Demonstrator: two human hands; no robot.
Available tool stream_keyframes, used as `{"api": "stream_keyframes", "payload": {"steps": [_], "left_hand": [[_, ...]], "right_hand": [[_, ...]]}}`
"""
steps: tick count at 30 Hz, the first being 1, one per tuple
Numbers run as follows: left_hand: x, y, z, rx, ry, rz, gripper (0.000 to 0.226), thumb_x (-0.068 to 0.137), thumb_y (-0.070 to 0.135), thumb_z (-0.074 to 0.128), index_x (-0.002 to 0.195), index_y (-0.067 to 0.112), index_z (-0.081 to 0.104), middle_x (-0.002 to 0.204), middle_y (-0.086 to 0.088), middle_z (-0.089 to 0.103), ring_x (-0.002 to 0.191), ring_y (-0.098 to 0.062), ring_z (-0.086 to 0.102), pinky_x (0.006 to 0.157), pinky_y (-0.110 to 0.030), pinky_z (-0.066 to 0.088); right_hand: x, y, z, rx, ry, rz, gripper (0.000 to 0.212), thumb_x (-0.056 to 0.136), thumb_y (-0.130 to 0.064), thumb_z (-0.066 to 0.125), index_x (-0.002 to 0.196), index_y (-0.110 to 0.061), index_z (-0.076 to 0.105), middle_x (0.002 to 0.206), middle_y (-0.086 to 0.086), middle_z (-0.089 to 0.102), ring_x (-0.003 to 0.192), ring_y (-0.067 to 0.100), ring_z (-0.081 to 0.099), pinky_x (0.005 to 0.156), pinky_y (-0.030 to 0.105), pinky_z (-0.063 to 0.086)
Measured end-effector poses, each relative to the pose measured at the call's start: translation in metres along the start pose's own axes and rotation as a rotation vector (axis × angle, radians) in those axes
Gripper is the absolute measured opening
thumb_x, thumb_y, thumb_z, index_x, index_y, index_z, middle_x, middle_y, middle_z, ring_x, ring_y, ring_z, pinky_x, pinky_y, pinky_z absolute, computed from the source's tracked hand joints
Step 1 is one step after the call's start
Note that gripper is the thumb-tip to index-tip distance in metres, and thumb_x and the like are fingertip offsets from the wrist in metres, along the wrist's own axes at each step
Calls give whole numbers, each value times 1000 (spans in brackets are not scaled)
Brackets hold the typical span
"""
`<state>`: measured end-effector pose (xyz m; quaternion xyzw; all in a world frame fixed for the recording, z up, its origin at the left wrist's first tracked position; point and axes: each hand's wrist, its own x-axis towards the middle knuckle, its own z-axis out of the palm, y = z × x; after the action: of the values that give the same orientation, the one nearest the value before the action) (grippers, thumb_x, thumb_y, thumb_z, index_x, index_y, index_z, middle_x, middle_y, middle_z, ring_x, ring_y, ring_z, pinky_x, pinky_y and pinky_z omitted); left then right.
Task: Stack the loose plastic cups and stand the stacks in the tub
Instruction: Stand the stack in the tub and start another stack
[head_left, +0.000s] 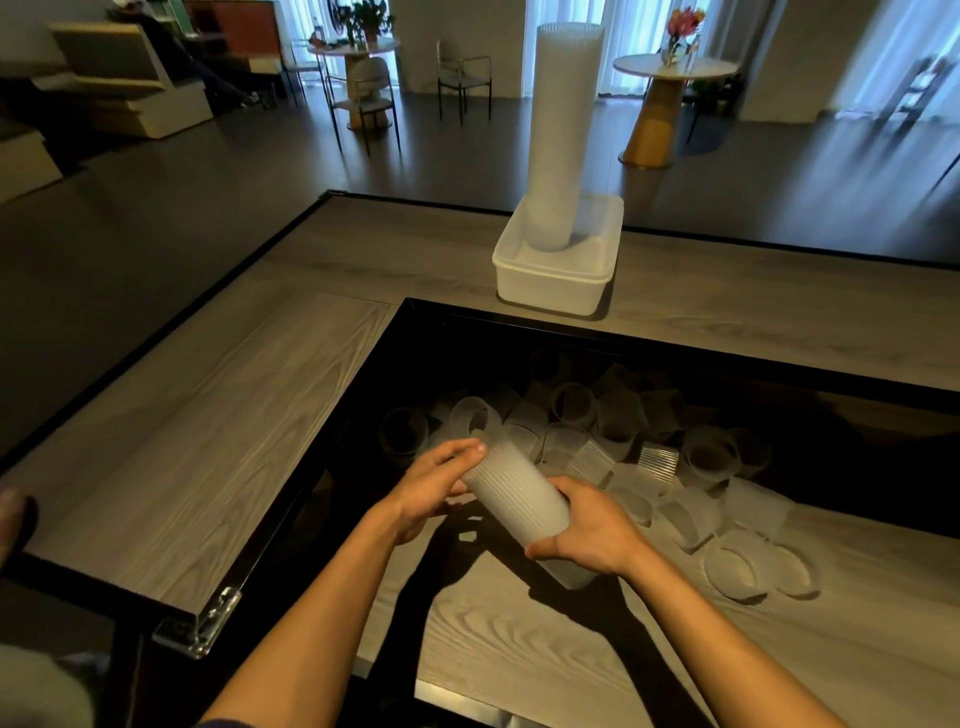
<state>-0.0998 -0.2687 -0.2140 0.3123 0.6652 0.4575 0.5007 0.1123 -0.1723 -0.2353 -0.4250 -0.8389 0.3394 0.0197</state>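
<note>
A short stack of ribbed translucent cups (511, 496) lies tilted between my hands above the lower table surface. My right hand (589, 527) grips its lower end from the right. My left hand (434, 486) holds its upper end, thumb and fingers curled around the rim. Several loose cups (618, 441) lie scattered on their sides behind and to the right of my hands. A white tub (553, 283) sits on the raised wooden ledge beyond, with a tall cup stack (561, 140) standing upright in it.
A raised wooden ledge (218, 415) with a black edge wraps the left and far sides of the sunken work area. A clear bracket (200, 626) marks its near corner. Chairs and round tables (672, 70) stand far behind on the dark floor.
</note>
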Motion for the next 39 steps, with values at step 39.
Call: {"api": "stream_keyframes", "payload": {"steps": [39], "left_hand": [[50,-24,-23,-88,502,-153,57,79,51,71,118,11,62,113,-9,68,100,-25,66,83,-39,58]], "right_hand": [[15,15,-4,16,-189,56,79,67,-50,86,134,-29,50,121,-10,55,111,12,54,95,32,52]]}}
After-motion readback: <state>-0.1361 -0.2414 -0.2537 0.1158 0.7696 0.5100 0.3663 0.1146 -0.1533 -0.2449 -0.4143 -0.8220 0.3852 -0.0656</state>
